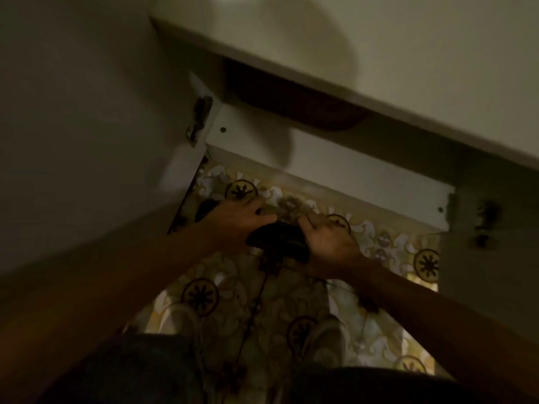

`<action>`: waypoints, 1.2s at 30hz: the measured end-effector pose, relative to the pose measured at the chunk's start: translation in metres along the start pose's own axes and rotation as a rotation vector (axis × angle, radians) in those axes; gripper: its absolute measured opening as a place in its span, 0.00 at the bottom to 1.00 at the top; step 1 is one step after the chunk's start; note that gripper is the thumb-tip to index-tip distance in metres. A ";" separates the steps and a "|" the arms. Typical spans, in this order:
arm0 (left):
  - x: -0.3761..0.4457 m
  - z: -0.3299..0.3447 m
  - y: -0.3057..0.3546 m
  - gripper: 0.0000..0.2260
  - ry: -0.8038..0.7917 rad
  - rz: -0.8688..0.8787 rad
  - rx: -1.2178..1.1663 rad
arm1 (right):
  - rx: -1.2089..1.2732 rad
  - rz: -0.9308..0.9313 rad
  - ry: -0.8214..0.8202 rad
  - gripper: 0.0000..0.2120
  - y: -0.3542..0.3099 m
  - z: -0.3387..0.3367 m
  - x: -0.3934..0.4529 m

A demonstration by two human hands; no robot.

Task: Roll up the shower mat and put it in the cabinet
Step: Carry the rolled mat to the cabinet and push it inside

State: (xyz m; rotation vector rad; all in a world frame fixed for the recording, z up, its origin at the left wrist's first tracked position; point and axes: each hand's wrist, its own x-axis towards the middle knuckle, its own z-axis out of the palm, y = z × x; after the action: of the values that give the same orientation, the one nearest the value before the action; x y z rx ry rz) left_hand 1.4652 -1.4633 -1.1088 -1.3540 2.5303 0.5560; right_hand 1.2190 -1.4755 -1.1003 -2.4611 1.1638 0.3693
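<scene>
The picture is dark and blurred, but the step in hand seems to be the last one: the dark, rolled-up shower mat [278,242] is carried toward the open white cabinet [329,167] under the pale table [408,83]. The person stands over a floor of patterned tiles with yellow and white flowers [221,287] and looks down.

The mat is at the centre of the view, held between the two hands, just below the cabinet's lower front rail and above the floor. It is not yet inside; the dark opening lies toward 12 o'clock from it.

The left hand [236,218] grips the roll at its 9 o'clock end, fingers curled over the top. The right hand [328,237] is clamped on the 3 o'clock end, also with fingers curled. Both hands are closed around the roll and near each other.

The next move probably calls for lifting the roll over the rail and pushing it toward 12 o'clock into the cabinet, keeping the grip tight so it does not unroll. What lies inside the opening cannot be told.
</scene>
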 end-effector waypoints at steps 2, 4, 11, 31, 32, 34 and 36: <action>0.021 0.013 -0.022 0.30 -0.004 0.016 0.015 | -0.013 0.014 0.011 0.40 0.010 0.013 0.025; 0.039 0.022 -0.038 0.32 0.028 0.043 0.045 | -0.007 0.019 0.022 0.38 0.019 0.023 0.043; 0.079 0.014 -0.075 0.35 0.109 0.071 0.213 | -0.004 -0.028 0.142 0.41 0.048 0.020 0.085; 0.113 -0.030 -0.117 0.38 0.221 -0.029 0.215 | 0.016 -0.013 0.147 0.41 0.067 -0.035 0.156; 0.114 -0.031 -0.118 0.37 0.236 -0.034 0.221 | 0.033 -0.013 0.151 0.41 0.069 -0.036 0.157; 0.115 -0.033 -0.120 0.34 0.262 -0.048 0.274 | 0.036 -0.027 0.197 0.40 0.073 -0.035 0.158; 0.117 -0.035 -0.121 0.34 0.270 -0.064 0.333 | -0.052 -0.051 0.266 0.38 0.076 -0.033 0.157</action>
State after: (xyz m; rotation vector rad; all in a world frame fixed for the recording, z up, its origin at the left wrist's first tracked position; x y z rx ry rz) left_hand 1.5010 -1.6265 -1.1467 -1.4539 2.6172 -0.0676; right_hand 1.2591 -1.6410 -1.1503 -2.6399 1.2032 0.0577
